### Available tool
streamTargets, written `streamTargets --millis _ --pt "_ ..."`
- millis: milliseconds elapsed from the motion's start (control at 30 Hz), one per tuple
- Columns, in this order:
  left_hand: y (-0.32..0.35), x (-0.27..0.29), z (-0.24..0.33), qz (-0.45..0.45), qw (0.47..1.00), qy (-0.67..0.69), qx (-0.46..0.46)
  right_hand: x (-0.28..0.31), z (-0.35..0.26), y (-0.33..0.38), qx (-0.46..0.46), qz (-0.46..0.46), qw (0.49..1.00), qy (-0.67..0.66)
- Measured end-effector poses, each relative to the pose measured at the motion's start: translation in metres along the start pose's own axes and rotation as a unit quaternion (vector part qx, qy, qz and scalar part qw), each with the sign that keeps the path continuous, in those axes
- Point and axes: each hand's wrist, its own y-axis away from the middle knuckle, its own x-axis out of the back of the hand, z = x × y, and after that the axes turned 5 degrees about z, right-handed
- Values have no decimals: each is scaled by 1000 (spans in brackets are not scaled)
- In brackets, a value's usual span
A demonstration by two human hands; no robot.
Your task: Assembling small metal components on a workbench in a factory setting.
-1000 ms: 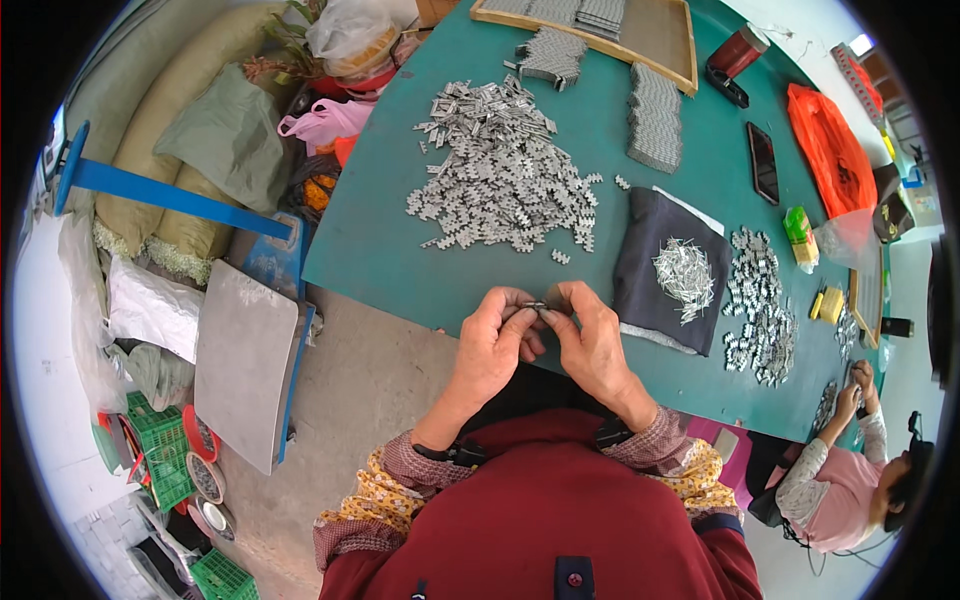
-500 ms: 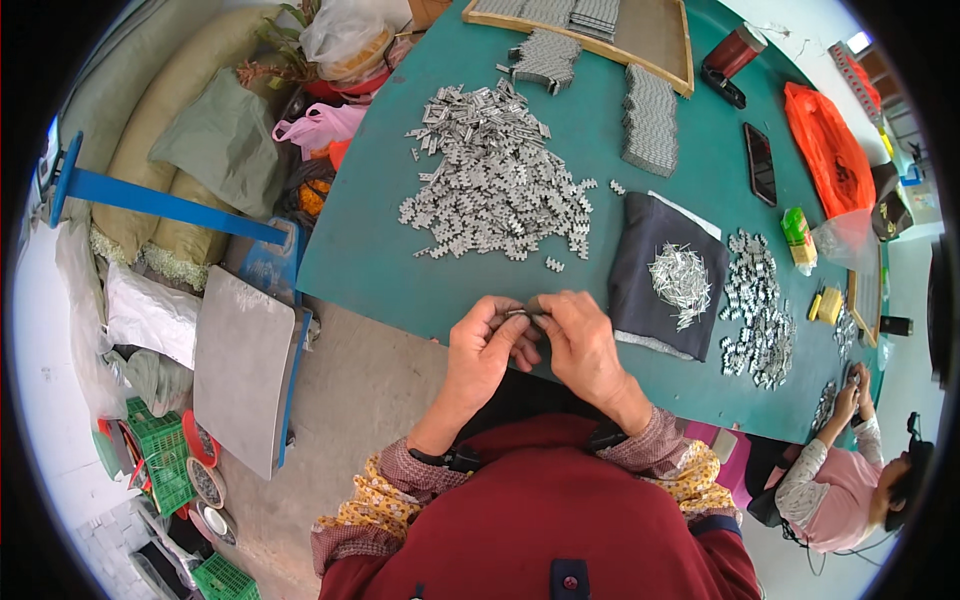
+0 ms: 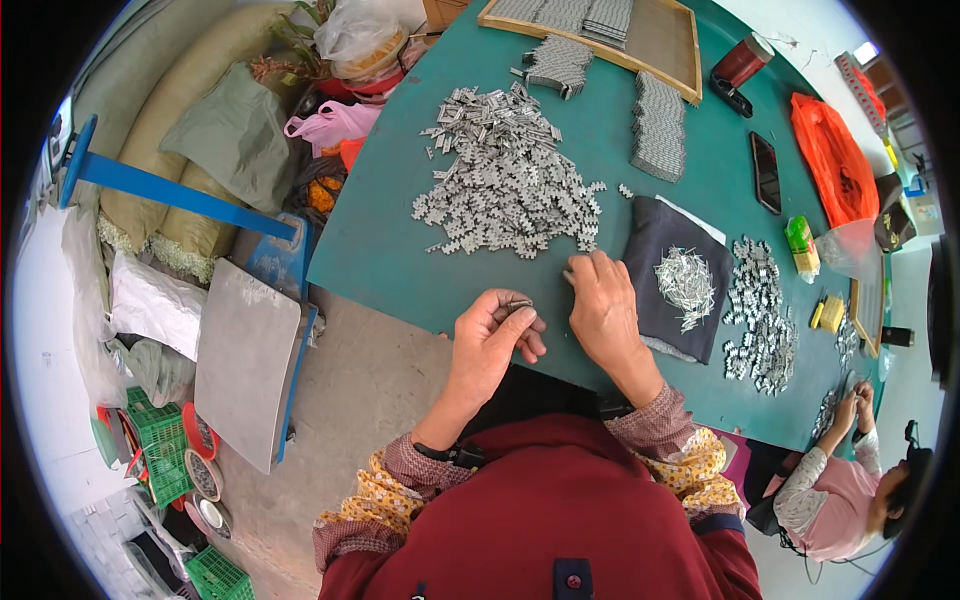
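My left hand (image 3: 490,338) hovers at the table's near edge, thumb and fingers pinched on a small dark metal piece (image 3: 519,304). To its right, my right hand (image 3: 606,308) rests low over the green table, fingers bent and pressed together beside the near edge of the pile. What its fingertips hold, if anything, is hidden. The heap of small grey toothed metal links (image 3: 510,180) lies beyond both hands. Right of my right hand, thin silver pins (image 3: 686,285) lie piled on a folded dark cloth (image 3: 648,240).
Stacked rows of joined links (image 3: 657,130) stand beyond the cloth, near a wood-framed tray (image 3: 695,75). Further right are more loose links (image 3: 755,310), a phone (image 3: 766,172) and a red plastic bag (image 3: 835,160). Another person (image 3: 835,490) works at the right. A grey-topped stool (image 3: 245,365) stands left.
My hands have parted. The right hand has moved forward and right to the pile's near edge, covering where a stray link lay. The left hand still pinches its piece. The view has shifted slightly.
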Motion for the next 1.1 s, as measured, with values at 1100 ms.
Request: streamTargets --millis 1100 --pt "4 -4 1 7 999 -38 19 14 -34 21 -96 -14 951 -295"
